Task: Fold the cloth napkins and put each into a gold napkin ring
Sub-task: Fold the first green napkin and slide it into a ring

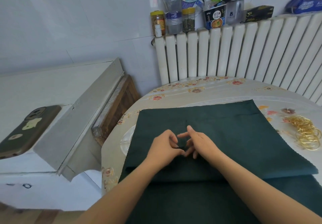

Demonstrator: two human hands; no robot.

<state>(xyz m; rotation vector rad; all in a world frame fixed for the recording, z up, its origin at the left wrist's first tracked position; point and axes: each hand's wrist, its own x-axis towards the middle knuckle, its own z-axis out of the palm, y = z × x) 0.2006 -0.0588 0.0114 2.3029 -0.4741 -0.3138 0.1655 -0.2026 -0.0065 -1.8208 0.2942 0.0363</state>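
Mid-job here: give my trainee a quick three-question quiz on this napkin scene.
1. True or false: the gold napkin rings lie in a pile on the table to the right of the dark green napkin.
2. What are the left hand and right hand doing? A) pinching cloth at the napkin's middle B) lifting a ring C) holding the phone
3. What stands behind the table, against the wall?

Key: 1 true; 2 A; 3 a white radiator.
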